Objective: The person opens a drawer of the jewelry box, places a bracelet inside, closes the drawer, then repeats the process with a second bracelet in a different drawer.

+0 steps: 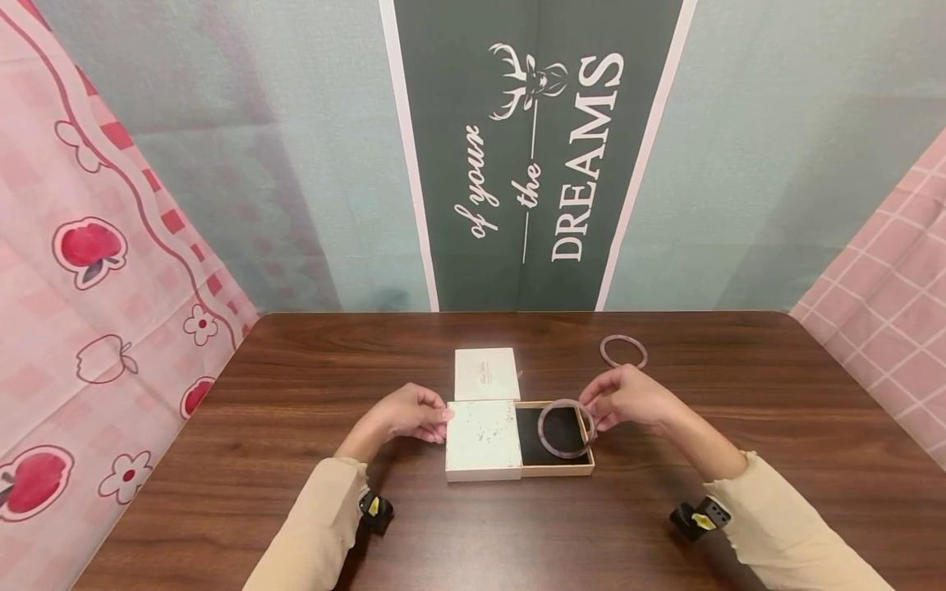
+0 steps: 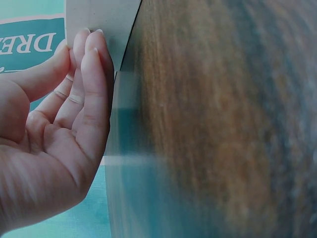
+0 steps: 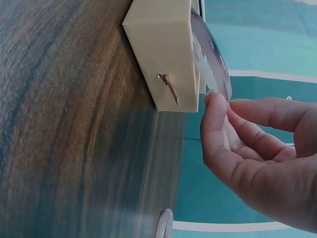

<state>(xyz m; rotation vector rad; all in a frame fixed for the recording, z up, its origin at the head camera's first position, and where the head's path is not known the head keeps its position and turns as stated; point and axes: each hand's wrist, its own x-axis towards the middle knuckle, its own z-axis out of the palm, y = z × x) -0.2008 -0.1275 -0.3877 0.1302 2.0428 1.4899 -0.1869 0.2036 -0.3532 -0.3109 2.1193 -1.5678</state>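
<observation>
Sleeves, held bangle, "DREAMS" cloth

Both wrist views crop the box; fine print on white square unreadably small

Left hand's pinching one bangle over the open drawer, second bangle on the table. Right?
No: the right hand, not the left hand, pinches one bangle over the open drawer, as the head view shows. Second bangle on the table: correct.
</observation>
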